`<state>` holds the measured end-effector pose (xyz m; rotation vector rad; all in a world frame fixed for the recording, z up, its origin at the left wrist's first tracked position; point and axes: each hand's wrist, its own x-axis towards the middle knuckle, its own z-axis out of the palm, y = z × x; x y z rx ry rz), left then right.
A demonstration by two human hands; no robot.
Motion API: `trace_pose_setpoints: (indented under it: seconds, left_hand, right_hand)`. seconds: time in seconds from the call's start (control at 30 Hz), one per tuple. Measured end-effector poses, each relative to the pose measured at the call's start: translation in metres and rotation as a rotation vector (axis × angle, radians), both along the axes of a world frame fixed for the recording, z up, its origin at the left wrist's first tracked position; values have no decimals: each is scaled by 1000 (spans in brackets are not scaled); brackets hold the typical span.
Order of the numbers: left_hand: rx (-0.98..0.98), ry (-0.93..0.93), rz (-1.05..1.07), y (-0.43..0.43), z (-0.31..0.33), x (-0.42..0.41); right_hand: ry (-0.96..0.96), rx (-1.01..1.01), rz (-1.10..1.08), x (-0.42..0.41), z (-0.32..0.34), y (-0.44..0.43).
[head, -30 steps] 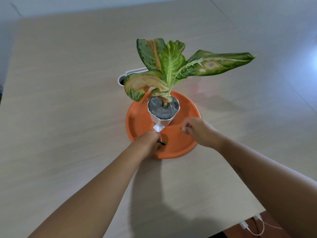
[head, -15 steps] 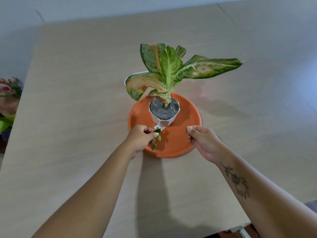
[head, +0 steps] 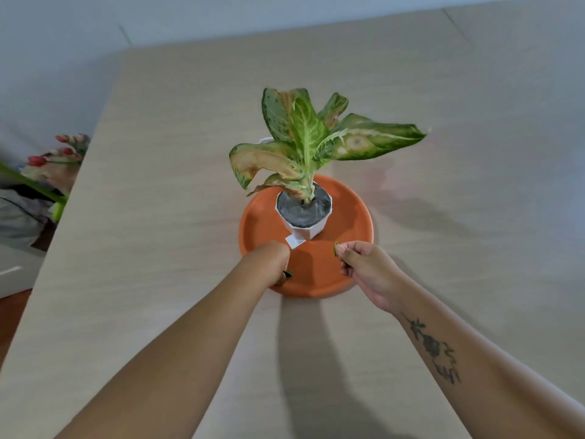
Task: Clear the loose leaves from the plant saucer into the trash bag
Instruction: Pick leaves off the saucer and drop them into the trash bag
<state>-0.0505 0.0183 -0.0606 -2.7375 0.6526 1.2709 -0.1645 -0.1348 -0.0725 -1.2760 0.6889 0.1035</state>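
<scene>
An orange plant saucer (head: 348, 213) sits mid-table with a white pot (head: 311, 231) of a variegated green plant (head: 311, 137) on it. My left hand (head: 269, 261) rests over the saucer's near-left rim, fingers closed on small green leaves (head: 287, 274) that poke out below the fist. My right hand (head: 364, 264) hovers at the saucer's near-right edge, pinching a small green leaf piece (head: 336, 248) between thumb and fingers. The near part of the saucer floor between my hands looks bare. No trash bag is clearly visible.
The pale wooden table (head: 158, 248) stretches around the saucer. A white object (head: 264, 141) peeks out behind the plant. Off the table's left edge lie flowers with red buds (head: 60, 153) and dark bundled material (head: 22, 210).
My left hand closed tighter on the leaves and slid toward the saucer's near-left rim. The right hand lifted slightly with its leaf piece. The camera view shifted, showing more of the left side.
</scene>
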Motion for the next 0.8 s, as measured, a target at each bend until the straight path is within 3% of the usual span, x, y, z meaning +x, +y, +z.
trace_pose_setpoints:
  seconds: [0.07,0.13,0.3,0.4,0.57,0.7,0.8]
  left_hand:
    - [-26,13,86,2,3,0]
    - [-194,-60,131,15,9,0]
    - [-551,-172,502,43,18,-2]
    - [-780,-89,846,52,17,-10]
    - [-1050,66,1287,66,13,-30]
    - [-1169,123,1491,72,18,-44]
    - [-1244,146,1580,74,19,-54]
  right_hand:
    - [-9,-1,22,1,3,-3]
    - [-18,-4,43,4,6,-7]
    - [-2,-45,118,16,5,-8]
    - [18,-135,213,25,3,1]
    - [21,-56,233,36,2,13]
    - [33,-483,425,43,-1,18]
    - [-7,-678,535,51,-9,29]
